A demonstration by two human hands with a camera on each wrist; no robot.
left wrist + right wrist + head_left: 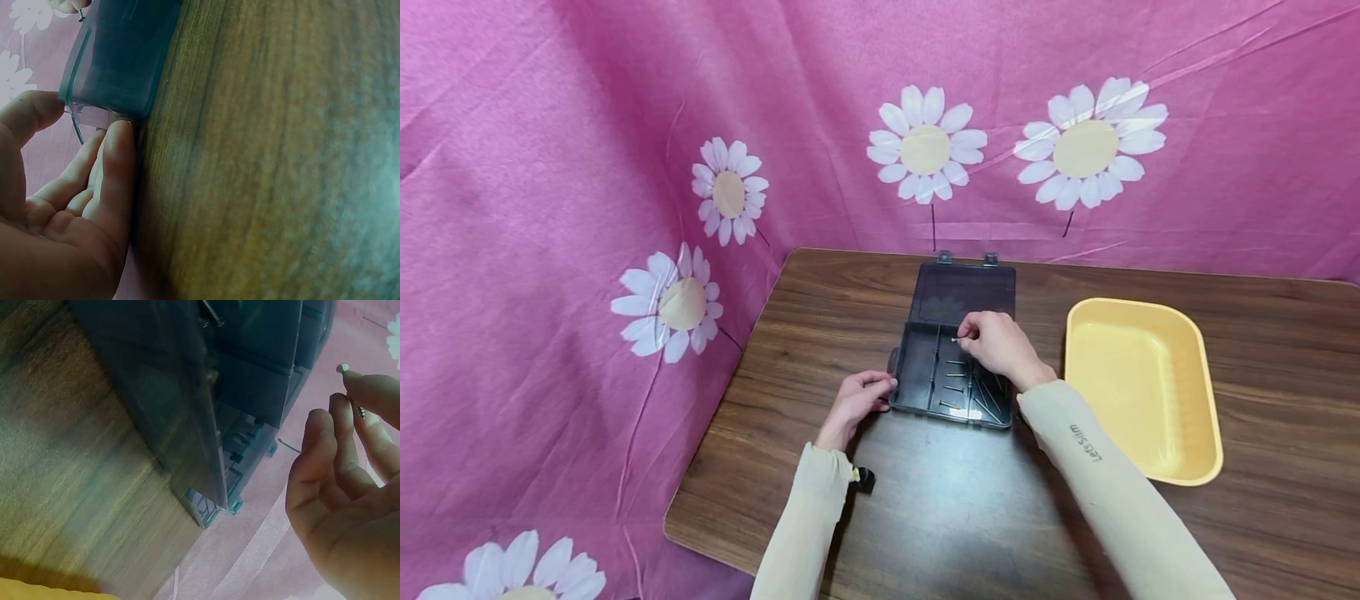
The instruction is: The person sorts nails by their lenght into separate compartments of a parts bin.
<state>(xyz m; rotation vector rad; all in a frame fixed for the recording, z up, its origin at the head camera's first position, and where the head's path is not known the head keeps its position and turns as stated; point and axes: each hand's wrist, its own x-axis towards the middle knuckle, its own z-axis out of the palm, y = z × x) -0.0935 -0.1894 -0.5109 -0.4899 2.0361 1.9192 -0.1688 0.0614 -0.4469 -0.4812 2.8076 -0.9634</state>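
Observation:
A dark see-through compartment box (916,362) lies on the table with its lid (964,292) folded back. Several short screws (955,375) are spaced out in its middle compartment. Longer thin pieces (987,408) lie at a slant in the right one; the left compartment's floor is bare. My left hand (853,402) holds the box at its left side, thumb on the upper rim and fingertips low by the table. Over the middle compartment's far end, my right hand (1003,343) pinches a small screw (342,368) between thumb and fingers, its head and threaded tip showing.
A yellow plastic basin (1120,367) stands on the wooden table (820,308) to the right of the box, beside my right forearm. Pink cloth (827,108) with white daisies hangs behind the table and along its left.

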